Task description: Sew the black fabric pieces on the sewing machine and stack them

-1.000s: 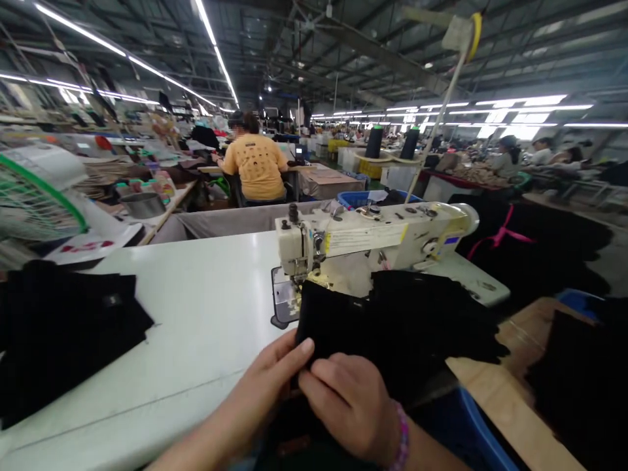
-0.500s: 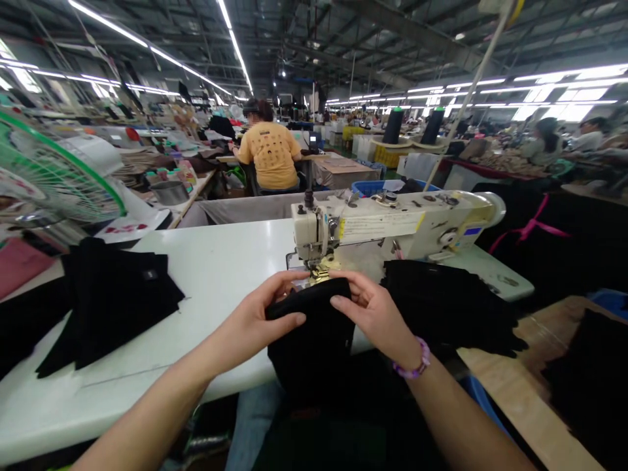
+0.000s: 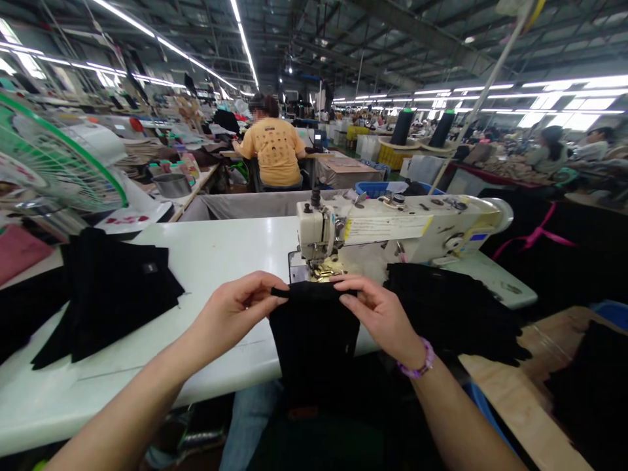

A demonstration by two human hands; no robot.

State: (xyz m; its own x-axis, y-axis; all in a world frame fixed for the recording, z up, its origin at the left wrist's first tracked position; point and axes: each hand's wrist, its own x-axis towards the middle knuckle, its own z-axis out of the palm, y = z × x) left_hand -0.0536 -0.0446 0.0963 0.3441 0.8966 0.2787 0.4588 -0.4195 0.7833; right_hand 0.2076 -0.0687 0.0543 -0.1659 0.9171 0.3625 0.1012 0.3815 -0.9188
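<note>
Though near the machine (image 3: 387,226), cloth edge (image 3: 311,292) between both hands (image 3: 238,307).

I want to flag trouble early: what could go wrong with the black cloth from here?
The left hand and right hand pinch the black cloth near the needle end of the sewing machine, so fingertips might stray under it. The cloth's lower part hangs past the edge of the white table, so its weight could drag it askew.
</note>
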